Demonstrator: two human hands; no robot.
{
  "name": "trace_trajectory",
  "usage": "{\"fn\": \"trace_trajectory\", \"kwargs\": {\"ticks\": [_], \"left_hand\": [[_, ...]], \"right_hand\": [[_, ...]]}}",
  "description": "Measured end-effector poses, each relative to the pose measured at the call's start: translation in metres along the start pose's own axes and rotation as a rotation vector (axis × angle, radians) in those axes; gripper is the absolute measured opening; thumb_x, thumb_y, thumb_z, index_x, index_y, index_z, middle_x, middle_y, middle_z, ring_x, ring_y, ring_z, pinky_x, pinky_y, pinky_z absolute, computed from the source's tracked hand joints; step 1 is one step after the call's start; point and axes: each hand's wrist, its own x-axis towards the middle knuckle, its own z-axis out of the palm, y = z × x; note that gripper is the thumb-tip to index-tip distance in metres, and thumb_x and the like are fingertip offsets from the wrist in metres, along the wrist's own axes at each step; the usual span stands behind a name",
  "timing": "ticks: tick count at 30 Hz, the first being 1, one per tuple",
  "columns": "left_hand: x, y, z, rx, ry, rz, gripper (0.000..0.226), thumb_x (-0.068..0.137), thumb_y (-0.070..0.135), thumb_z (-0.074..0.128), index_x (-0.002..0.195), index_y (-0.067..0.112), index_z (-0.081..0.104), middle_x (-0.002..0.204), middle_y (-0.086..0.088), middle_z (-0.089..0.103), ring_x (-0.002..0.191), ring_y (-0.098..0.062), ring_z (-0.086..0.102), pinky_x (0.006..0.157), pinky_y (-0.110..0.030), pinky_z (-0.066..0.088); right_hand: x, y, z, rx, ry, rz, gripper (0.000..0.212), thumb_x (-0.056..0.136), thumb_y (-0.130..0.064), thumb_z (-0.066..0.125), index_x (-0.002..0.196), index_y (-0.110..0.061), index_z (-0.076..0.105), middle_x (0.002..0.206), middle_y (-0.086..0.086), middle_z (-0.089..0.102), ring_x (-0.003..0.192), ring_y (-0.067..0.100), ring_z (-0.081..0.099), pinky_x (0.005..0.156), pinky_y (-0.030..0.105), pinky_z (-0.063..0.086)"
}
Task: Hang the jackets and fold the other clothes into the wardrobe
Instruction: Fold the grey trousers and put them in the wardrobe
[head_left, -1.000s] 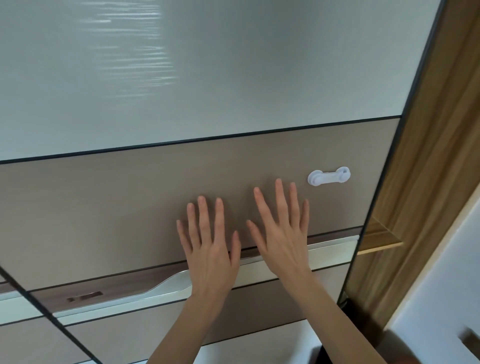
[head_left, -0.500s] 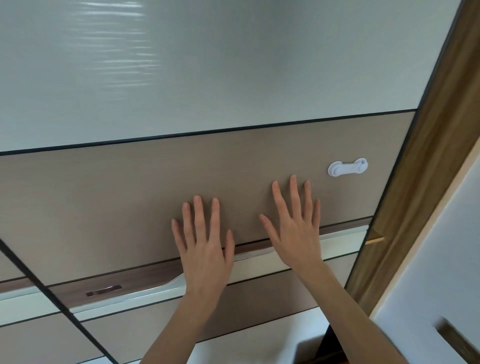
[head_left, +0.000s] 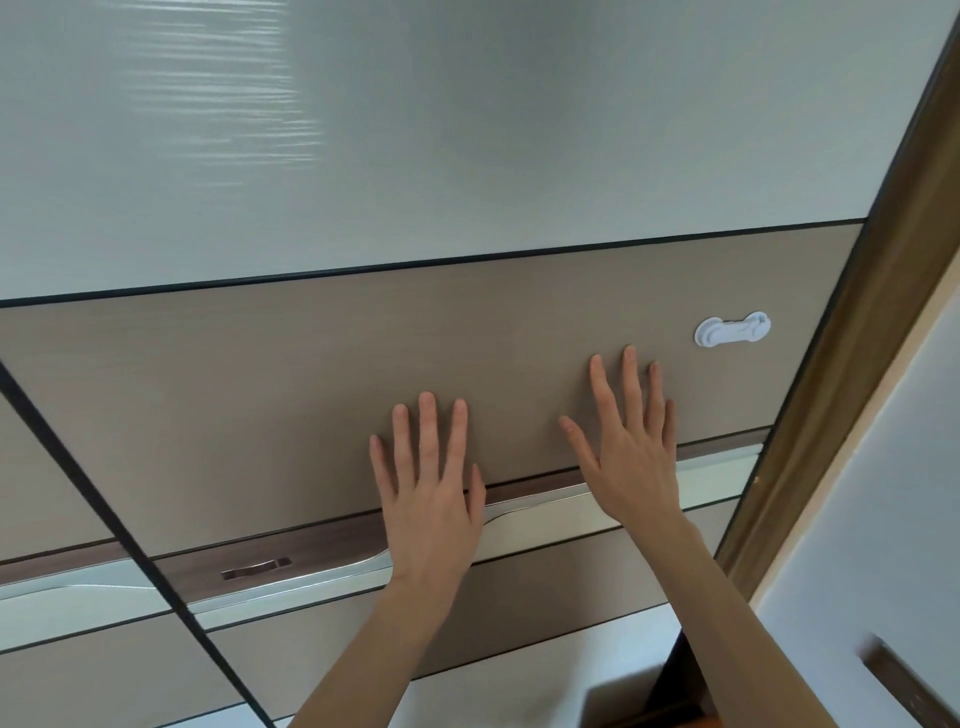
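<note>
place: home, bedroom-like | evidence: large sliding wardrobe door (head_left: 467, 389) in glossy pale and taupe wood-grain panels; long recessed metal handle strip (head_left: 322, 571); white plastic child-safety latch (head_left: 732, 330) stuck on the panel; wood-grain frame (head_left: 883, 332) beside a plain white wall (head_left: 893, 493)

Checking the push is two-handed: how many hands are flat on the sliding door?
2. The left hand presses the brown door panel near its middle; the right hand presses it further right, below the white child lock.
</note>
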Motion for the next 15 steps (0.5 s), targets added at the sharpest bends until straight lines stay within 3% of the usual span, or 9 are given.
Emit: {"fn": "trace_trajectory", "kwargs": {"ticks": [15], "left_hand": [[0.01,0.041,0.006,-0.031,-0.083,0.101,0.078,0.1,0.031,0.051,0.167,0.019,0.013,0.175,-0.005,0.005,0.161,-0.031,0.006,0.126,-0.063,0.012]], "right_hand": [[0.009,0.039,-0.019,0.063,-0.017,0.109,0.074,0.104,-0.069,0.027,0.166,-0.041,-0.004,0.176,-0.006,-0.007,0.162,0.029,0.0,0.126,0.058,0.022]]}}
